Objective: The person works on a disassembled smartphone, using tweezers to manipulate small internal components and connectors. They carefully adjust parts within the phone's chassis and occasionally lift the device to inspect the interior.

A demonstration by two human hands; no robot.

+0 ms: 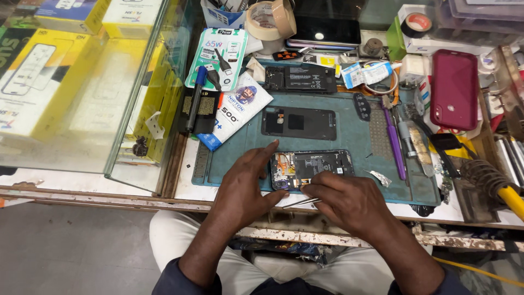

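Steadying opened phone (312, 168) at near edge of teal repair mat (240, 155): left hand (244, 188), fingers spread loose, index stretched along phone's left end, gripping nothing. Right hand (344, 199) just right of it, fingers pinched shut on metal tweezers (302, 202), tips pointing left under phone's near edge. Black back cover (298, 123) lies farther on mat. Red phone (454, 89) far right.
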